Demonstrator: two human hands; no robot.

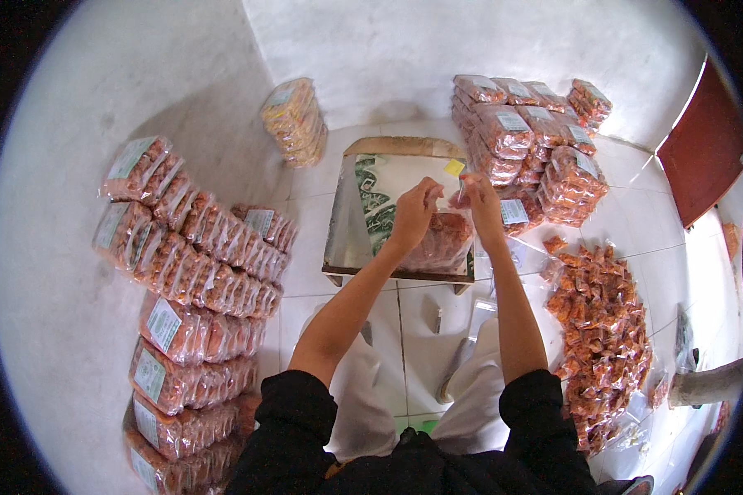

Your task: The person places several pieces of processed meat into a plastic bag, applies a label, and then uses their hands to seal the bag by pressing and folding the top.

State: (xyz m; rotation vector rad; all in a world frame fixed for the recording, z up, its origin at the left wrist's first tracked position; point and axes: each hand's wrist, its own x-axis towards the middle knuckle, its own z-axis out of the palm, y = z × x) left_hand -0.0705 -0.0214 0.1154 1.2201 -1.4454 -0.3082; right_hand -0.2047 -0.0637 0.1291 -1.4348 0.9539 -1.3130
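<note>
A clear plastic bag [440, 243] of reddish-brown food pieces rests on the low table [347, 239] in front of me. Above it, my left hand [418, 210] is closed in a pinch at the bag's upper left edge. My right hand [481, 206] pinches the opposite side of the bag's top, its fingers closed. Thin film shows between the two hands, though the fingertips partly hide it. Just beyond the hands lies a small yellow piece [454, 167] on the tabletop.
Stacks of labelled food bags stand along the left wall [198, 272]. More bags are piled at the back right [512, 132], with a yellowish stack [295, 124] at the back left. To my right is a heap of small wrapped packets [598, 330] on the tiled floor.
</note>
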